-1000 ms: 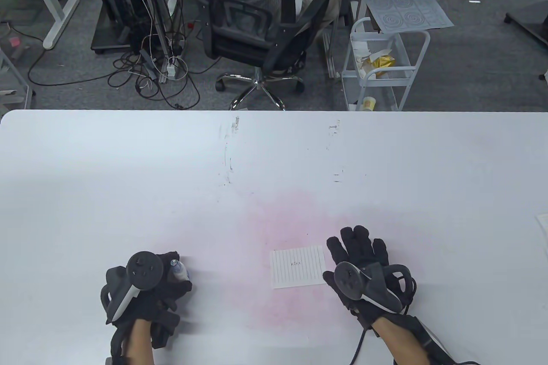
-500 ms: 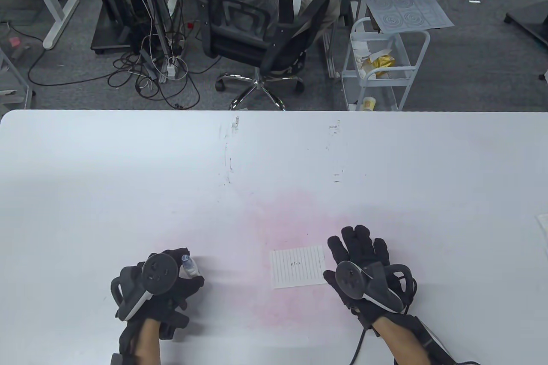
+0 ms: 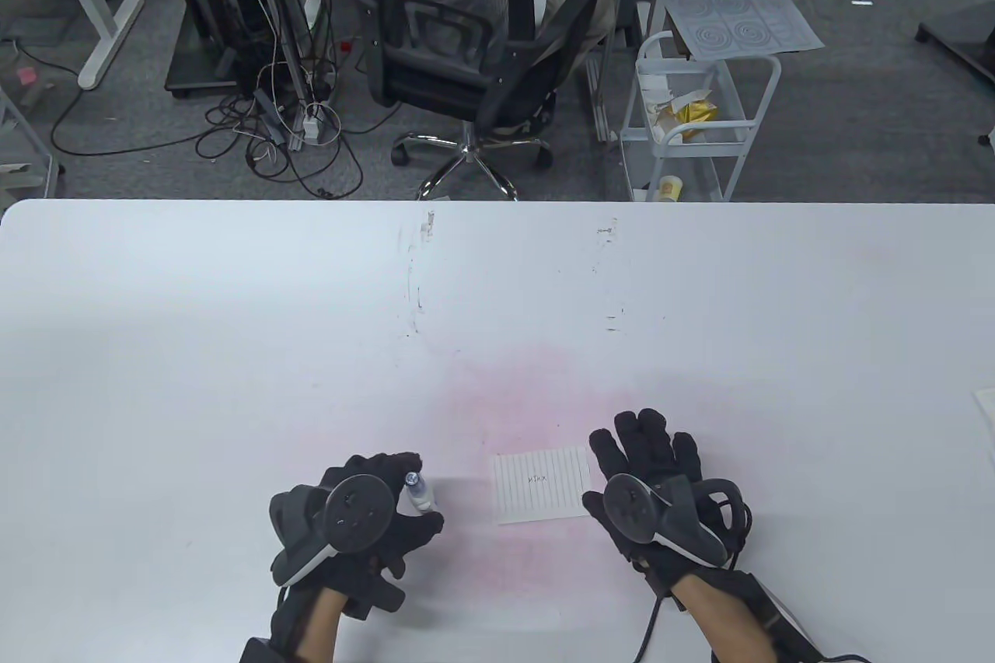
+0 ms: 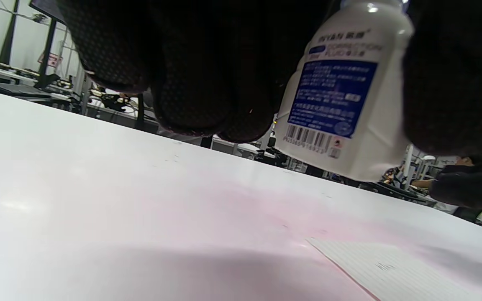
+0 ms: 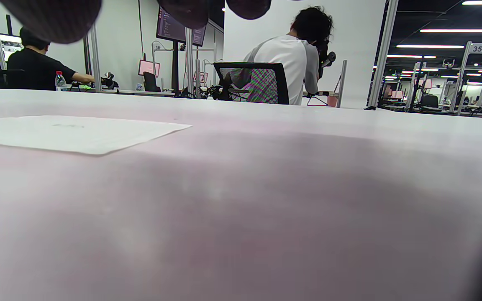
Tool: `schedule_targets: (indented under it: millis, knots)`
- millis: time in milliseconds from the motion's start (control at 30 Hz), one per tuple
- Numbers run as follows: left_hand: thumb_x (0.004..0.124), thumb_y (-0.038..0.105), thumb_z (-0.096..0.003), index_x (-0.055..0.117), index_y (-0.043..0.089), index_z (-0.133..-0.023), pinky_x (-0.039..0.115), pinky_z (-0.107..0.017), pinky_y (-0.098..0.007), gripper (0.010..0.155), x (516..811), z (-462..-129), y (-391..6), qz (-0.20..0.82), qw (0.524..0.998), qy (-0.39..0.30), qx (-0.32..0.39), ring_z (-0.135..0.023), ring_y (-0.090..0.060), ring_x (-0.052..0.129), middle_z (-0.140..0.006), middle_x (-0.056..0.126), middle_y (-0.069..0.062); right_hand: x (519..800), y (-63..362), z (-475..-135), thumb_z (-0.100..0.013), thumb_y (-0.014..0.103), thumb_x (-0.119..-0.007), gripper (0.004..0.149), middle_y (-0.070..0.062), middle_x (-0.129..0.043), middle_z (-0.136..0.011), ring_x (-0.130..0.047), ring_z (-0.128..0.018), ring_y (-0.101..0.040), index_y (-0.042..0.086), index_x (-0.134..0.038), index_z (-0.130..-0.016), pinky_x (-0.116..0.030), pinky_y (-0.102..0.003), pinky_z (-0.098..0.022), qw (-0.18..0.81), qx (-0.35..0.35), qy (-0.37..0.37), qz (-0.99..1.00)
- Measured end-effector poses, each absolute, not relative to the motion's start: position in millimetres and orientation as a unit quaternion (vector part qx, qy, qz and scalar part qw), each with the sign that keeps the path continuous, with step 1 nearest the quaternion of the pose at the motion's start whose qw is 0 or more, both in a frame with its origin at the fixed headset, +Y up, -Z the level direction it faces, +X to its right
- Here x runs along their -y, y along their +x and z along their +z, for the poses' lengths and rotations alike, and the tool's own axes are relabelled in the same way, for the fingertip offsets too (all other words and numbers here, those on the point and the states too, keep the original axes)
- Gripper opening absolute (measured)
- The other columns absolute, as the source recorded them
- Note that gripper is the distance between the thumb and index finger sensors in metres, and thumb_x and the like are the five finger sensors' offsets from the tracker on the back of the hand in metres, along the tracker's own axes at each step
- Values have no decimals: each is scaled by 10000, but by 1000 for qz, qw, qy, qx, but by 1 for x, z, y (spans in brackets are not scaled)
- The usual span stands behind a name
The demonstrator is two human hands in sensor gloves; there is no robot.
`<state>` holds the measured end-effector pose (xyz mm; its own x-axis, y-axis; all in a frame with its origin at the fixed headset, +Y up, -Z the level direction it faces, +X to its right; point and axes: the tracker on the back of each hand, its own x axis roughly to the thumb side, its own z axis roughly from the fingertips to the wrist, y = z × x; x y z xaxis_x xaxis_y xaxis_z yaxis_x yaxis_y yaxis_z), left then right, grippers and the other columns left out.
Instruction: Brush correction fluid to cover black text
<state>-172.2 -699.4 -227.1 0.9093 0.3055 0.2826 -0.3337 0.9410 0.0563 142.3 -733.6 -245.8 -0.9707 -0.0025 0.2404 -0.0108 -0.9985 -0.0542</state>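
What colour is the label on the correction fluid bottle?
Blue with white print, on the white bottle; clearest in the left wrist view.

Bottle in left hand, beside paper

A small white correction fluid bottle with a blue label is held clear of the worktop. Just right of it, a lined paper slip with black text lies flat.
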Motion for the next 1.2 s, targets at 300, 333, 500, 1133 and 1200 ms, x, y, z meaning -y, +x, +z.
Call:
schedule_targets:
  millis: [300,333,500,1133,1200]
  knots:
    - [982,658,-198,846,238,-817,823,-584,-474,760,711,-222,-128,168,970,40,170,-606,-229,1042,-748,1013,-46,726,128,-238,-401,645,-653,747,-34,-312,-1092,-289,-1036,-397,318,-413,-1028,-376,-662,-686,38,37,151,987]
    - [981,658,-199,847,235,-817,823,-582,-474,761,712,-221,-124,169,969,39,177,-605,-229,1042,-747,1014,-49,726,127,-238,-400,646,-652,748,-33,-310,-1092,-289,-1036,-397,318,-413,-1028,-377,-661,-687,36,40,154,987]
    - [979,657,-201,844,236,-819,822,-583,-474,760,718,-220,-112,172,966,38,191,-605,-230,1041,-749,1011,-49,722,124,-236,-398,646,-655,744,-33,-332,-1090,-312,-1036,-398,315,-427,-1025,-387,-661,-685,48,49,165,984]
    - [977,664,-198,856,229,-808,826,-575,-476,759,729,-219,-92,158,963,25,218,-589,-231,1046,-730,1021,-52,705,79,-211,-313,643,-820,596,-26,-835,-770,-922,-665,-351,235,-806,-747,-719,-556,-539,225,137,247,932]
    - [978,664,-196,857,228,-806,829,-571,-474,759,729,-218,-91,158,962,29,222,-585,-230,1048,-725,1024,-51,706,78,-212,-308,635,-831,567,-22,-858,-732,-944,-626,-338,236,-824,-712,-736,-550,-520,231,146,239,932]
